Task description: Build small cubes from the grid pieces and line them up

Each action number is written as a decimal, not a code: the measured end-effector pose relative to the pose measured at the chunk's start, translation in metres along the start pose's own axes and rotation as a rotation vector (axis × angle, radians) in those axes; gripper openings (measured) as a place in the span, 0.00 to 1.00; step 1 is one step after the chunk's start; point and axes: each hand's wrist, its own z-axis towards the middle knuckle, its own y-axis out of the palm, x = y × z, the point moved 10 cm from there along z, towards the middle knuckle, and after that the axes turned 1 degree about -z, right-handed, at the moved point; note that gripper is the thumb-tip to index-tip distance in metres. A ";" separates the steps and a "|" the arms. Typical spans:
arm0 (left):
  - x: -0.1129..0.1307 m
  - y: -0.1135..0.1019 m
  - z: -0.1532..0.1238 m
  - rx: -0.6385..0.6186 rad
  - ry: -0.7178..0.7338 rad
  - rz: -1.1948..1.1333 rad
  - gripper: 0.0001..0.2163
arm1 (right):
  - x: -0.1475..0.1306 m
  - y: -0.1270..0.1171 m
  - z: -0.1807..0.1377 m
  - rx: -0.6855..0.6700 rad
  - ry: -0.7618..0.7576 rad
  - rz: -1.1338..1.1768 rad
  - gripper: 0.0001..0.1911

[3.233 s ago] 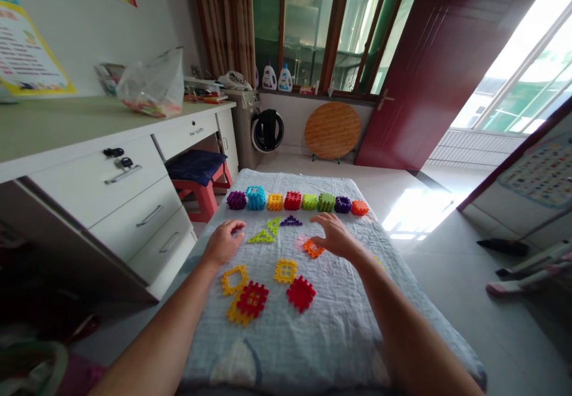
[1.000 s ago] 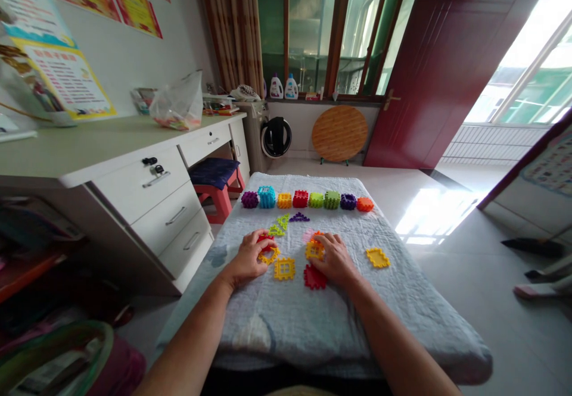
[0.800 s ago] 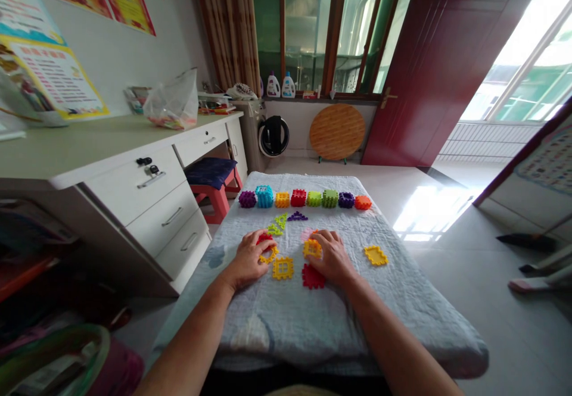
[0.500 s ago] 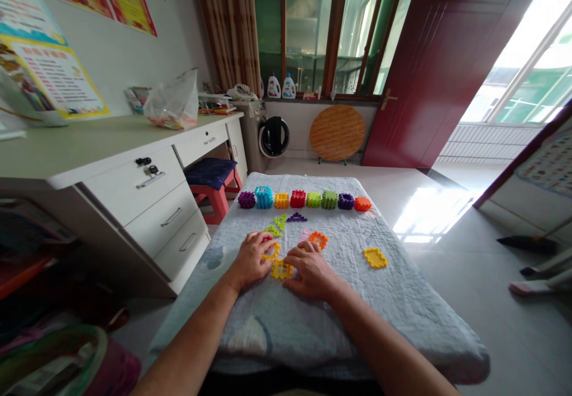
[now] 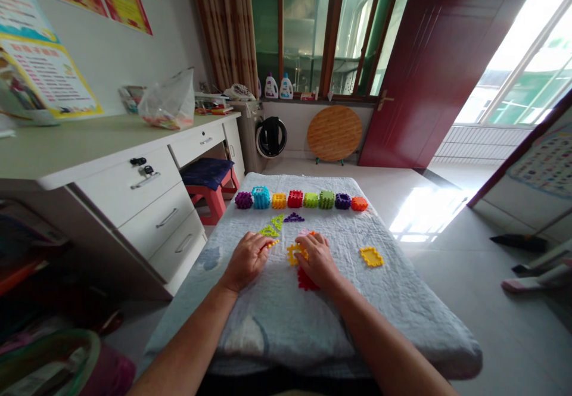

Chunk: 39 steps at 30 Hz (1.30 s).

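My left hand (image 5: 247, 259) is closed on a yellow building piece (image 5: 273, 243), which shows only as a thin notched edge past the fingertips. In my right hand (image 5: 318, 259) is a yellow square piece (image 5: 293, 255) with an open middle, pinched at its right side. Under that palm a red notched piece (image 5: 306, 280) is partly hidden. An orange piece (image 5: 311, 233) peeks out behind the right fingers. Lime triangle pieces (image 5: 273, 226) and a purple triangle piece (image 5: 294, 217) lie just beyond my hands.
Assembled blocks in several colours, a red one (image 5: 295, 199) among them, line the far end of the cloth-covered table (image 5: 393, 318). Off to the right lies another yellow piece (image 5: 372, 257). A white desk (image 5: 152, 184) and a red stool (image 5: 214, 196) stand at left.
My hands have drawn apart slightly. The left one has turned its yellow piece edge-on. The right one has shifted its yellow square, and a red piece now shows beneath that hand.
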 end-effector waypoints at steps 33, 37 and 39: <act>0.006 0.024 -0.006 -0.107 -0.016 0.050 0.24 | 0.030 -0.008 -0.005 -0.063 0.089 -0.069 0.25; 0.008 0.020 -0.004 -0.084 -0.018 0.038 0.21 | 0.031 -0.011 -0.003 -0.051 0.082 -0.067 0.27; 0.010 0.017 -0.003 -0.066 -0.021 0.029 0.20 | 0.029 -0.013 -0.001 -0.021 0.065 -0.045 0.27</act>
